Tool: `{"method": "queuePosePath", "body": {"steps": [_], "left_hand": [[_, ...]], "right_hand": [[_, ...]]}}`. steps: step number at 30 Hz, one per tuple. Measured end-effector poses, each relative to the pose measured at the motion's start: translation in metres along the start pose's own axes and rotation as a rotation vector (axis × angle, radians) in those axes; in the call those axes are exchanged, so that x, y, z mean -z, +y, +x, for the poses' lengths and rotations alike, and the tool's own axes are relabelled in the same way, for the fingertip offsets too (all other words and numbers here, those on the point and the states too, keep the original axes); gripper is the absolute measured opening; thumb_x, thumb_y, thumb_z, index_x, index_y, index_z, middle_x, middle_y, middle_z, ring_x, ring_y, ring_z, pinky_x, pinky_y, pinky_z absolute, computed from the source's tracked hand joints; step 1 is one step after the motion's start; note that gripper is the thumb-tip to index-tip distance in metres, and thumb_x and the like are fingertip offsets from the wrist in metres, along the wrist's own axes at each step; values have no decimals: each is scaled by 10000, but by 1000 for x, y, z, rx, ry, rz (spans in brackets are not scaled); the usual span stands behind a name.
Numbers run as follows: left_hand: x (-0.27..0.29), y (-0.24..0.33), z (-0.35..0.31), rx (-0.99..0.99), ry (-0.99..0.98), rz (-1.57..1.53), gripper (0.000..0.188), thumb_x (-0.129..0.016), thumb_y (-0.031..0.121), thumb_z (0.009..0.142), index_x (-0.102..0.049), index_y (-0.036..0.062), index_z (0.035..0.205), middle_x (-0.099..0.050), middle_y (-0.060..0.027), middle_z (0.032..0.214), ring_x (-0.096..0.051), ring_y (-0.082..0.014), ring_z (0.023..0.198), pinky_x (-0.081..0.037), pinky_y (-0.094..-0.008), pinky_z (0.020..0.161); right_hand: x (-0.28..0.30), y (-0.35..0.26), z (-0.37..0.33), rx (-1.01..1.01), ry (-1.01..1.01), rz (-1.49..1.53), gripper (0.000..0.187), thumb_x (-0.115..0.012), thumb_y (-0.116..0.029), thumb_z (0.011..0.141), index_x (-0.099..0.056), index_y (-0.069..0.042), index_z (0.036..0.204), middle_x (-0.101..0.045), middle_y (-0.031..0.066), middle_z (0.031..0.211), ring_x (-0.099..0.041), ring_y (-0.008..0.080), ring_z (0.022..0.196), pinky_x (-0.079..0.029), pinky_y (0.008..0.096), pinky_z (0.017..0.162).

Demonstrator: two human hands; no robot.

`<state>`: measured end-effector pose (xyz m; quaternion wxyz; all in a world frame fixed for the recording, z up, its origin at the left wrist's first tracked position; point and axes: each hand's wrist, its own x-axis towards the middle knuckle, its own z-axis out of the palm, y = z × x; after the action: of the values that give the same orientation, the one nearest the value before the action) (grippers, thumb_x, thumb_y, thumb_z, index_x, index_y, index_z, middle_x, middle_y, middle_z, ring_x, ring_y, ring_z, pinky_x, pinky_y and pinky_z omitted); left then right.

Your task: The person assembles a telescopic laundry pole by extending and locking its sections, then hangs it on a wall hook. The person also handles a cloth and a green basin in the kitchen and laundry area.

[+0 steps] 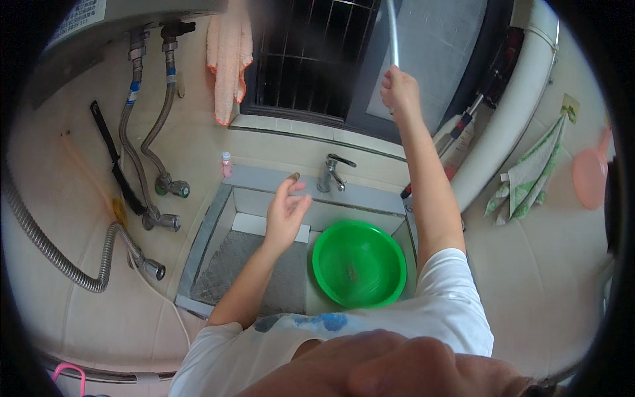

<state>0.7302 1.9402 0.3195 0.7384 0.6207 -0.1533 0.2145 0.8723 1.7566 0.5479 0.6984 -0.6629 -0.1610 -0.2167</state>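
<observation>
My right hand (402,92) is raised in front of the window, its fingers wrapped round a pale, slim rod (393,33). The rod runs up past the top of the view, so its far end is hidden. Lower down, my left hand (286,210) hovers over the sink (210,228) with its fingers apart and loosely bent, holding nothing I can see. A small brownish spot shows at one of its fingertips. Right of that hand, a round green basin (319,264) sits in the sink. The chrome faucet (327,175) stands on the back ledge between my two arms.
A grey ribbed slab (228,268) lies in the sink's left part. A small pink bottle (227,165) stands on the ledge. Metal hoses (126,112) hang at left, a towel (228,59) by the window. At right are a white pipe (509,126), green-white cloth (532,172) and pink ladle (591,175).
</observation>
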Motion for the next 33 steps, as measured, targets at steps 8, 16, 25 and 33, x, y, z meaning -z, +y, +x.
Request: {"method": "queuePosePath", "body": {"steps": [8, 16, 25, 33], "left_hand": [[11, -27, 10, 30, -22, -53, 453, -549, 100, 901, -340, 14, 1293, -526, -123, 1150, -598, -162, 884, -465, -261, 735], [14, -33, 3, 84, -18, -68, 425, -545, 90, 902, -364, 21, 1280, -544, -114, 1118, -605, -159, 865, -469, -260, 735], [25, -34, 0, 111, 13, -104, 401, -559, 43, 886, -391, -13, 1246, -570, -117, 1033, -614, -159, 820, -484, -239, 703], [34, -35, -6, 124, 58, -145, 402, -561, 41, 887, -392, -8, 1248, -577, -115, 1019, -609, -153, 799, -475, -230, 693]], "right_hand": [[-1, -12, 58, -55, 22, 135, 240, -447, -224, 938, -482, -3, 851, -453, 25, 640, -406, 89, 461, -291, 222, 358], [5, -25, 105, -60, -85, 269, 222, -428, -209, 940, -426, 0, 865, -392, 9, 635, -342, 72, 449, -253, 223, 351], [-14, -37, 127, -89, -104, 335, 254, -454, -246, 941, -417, -14, 844, -387, 2, 631, -336, 66, 445, -248, 212, 354], [-27, -39, 135, -11, -81, 241, 268, -460, -262, 944, -436, -31, 810, -405, -1, 606, -355, 66, 450, -258, 200, 359]]}}
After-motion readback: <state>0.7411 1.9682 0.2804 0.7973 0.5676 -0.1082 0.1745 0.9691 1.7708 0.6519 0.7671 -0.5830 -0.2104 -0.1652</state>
